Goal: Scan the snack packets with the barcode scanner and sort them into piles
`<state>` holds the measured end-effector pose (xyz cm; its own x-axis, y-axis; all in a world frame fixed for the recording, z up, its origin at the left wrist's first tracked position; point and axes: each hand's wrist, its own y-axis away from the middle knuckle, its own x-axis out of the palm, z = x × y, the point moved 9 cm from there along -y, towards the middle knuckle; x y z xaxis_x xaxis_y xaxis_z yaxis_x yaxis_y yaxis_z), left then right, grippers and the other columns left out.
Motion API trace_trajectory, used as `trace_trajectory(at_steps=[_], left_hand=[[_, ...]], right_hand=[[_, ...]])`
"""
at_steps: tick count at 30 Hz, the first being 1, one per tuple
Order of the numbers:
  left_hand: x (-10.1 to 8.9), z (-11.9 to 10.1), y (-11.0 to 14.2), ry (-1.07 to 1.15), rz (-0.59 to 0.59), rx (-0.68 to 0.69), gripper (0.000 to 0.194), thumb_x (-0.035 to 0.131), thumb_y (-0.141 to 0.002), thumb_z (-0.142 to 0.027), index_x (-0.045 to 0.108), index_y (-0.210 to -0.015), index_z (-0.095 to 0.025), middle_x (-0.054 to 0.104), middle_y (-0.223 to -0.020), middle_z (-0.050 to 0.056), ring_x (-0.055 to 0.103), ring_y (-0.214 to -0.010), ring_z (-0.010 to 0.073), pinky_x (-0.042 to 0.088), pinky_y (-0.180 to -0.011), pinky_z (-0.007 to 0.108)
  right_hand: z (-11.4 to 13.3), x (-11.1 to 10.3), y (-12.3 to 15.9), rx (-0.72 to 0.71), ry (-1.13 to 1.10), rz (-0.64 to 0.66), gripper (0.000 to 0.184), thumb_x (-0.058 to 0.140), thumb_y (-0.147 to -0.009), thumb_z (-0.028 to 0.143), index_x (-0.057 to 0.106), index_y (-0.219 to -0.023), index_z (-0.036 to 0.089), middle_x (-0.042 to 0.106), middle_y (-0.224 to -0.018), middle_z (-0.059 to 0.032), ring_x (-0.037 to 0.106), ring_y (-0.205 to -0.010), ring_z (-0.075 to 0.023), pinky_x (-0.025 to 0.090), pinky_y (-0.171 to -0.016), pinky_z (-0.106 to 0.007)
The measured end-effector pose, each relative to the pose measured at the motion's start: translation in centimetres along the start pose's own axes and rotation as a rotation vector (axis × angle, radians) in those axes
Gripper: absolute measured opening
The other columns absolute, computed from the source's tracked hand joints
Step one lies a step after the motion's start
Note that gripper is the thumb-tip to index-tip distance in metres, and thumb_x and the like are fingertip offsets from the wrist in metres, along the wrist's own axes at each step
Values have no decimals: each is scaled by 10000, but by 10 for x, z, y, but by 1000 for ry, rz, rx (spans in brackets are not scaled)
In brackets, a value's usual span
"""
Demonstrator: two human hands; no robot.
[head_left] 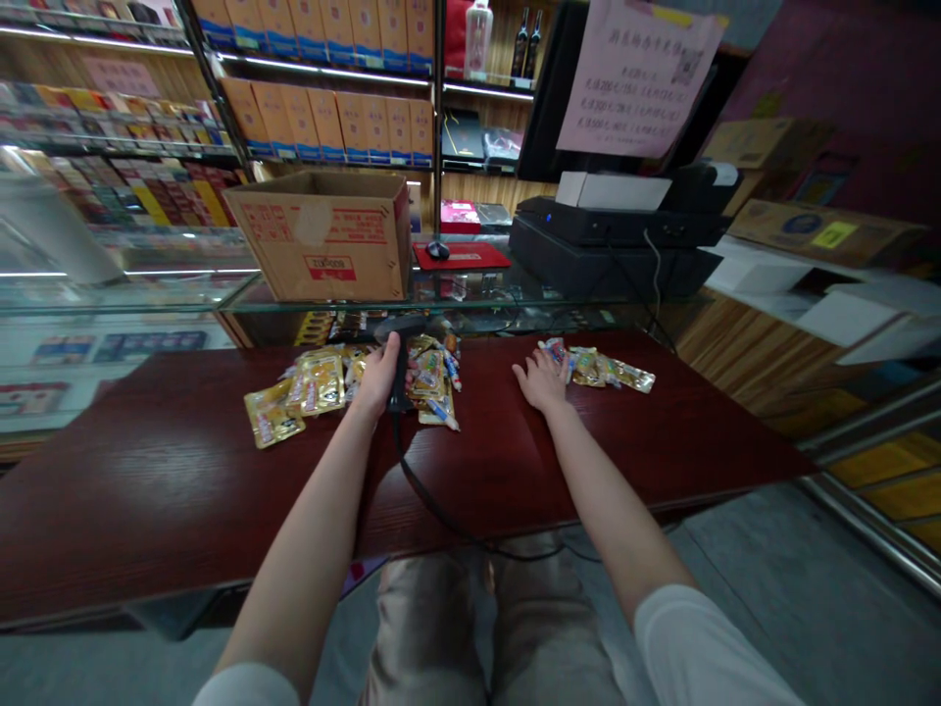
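Note:
My left hand (377,378) is closed around the handle of a black barcode scanner (399,378), its cable hanging over the table's front edge. Gold snack packets (321,380) lie in a loose pile left of the scanner. More packets (426,371) and a small blue-and-white tube-shaped item (443,414) lie to its right. Farther right, my right hand (542,380) rests palm down with its fingers apart, touching a small red-and-blue wrapped packet (553,347). Several gold packets (588,367) lie beside it in a short row.
Behind the dark red table (147,471) runs a glass counter (470,304) carrying a cardboard box (330,240), a mouse (438,250) on a red mat and a black cash drawer (603,260). A monitor with a paper notice (639,78) stands above. Stocked shelves line the back.

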<state>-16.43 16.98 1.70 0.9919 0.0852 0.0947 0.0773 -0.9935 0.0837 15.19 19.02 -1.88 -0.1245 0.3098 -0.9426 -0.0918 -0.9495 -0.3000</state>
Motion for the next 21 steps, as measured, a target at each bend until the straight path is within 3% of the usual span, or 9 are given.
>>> trace_trajectory(at_steps=[4,6,8,10,13,17,21], left_hand=[[1,-2,0,24,24,13,558,484,-859,-695,587,-838,-147,525,-468,-9,478,-369,107,420,-391,226],[2,-3,0,42,41,12,572,479,-856,-704,593,-858,-144,525,-468,-8,479,-371,109,427,-396,230],[3,-2,0,59,60,7,588,475,-850,-716,599,-871,-142,521,-468,-8,482,-376,111,429,-397,232],[3,-1,0,66,85,5,610,479,-836,-734,607,-878,-139,518,-470,-6,485,-382,114,427,-393,234],[2,0,0,47,118,10,641,504,-801,-759,619,-884,-134,523,-481,0,484,-385,120,420,-379,242],[6,4,1,33,182,-23,667,500,-792,-773,635,-916,-131,513,-480,-2,473,-390,120,427,-382,249],[15,6,4,-12,230,-20,672,493,-794,-775,640,-913,-131,500,-475,-5,449,-379,117,431,-381,263]], right_hand=[[17,-18,-5,-41,-96,-80,408,423,-967,368,626,-1262,170,533,-1402,-147,394,-1354,-295,129,-1159,-523],[39,-16,-8,-60,-177,-1,371,503,-930,436,676,-1170,212,605,-1279,-127,488,-1243,-297,235,-1111,-500],[68,-3,-9,-77,-254,168,409,576,-865,560,712,-1081,240,621,-1238,-118,509,-1195,-322,321,-1025,-502],[95,9,-9,-84,-319,271,445,631,-806,617,730,-1023,242,640,-1201,-118,520,-1160,-332,349,-960,-490],[119,18,-11,-96,-368,310,383,680,-781,575,735,-922,224,680,-1112,-91,542,-1113,-328,342,-927,-476],[106,22,-19,-18,-532,296,186,707,-762,365,643,-821,200,682,-848,-21,620,-907,-222,409,-834,-356],[74,20,-17,34,-1011,310,208,665,-705,223,488,-814,220,596,-694,34,597,-674,-154,462,-672,-281]])
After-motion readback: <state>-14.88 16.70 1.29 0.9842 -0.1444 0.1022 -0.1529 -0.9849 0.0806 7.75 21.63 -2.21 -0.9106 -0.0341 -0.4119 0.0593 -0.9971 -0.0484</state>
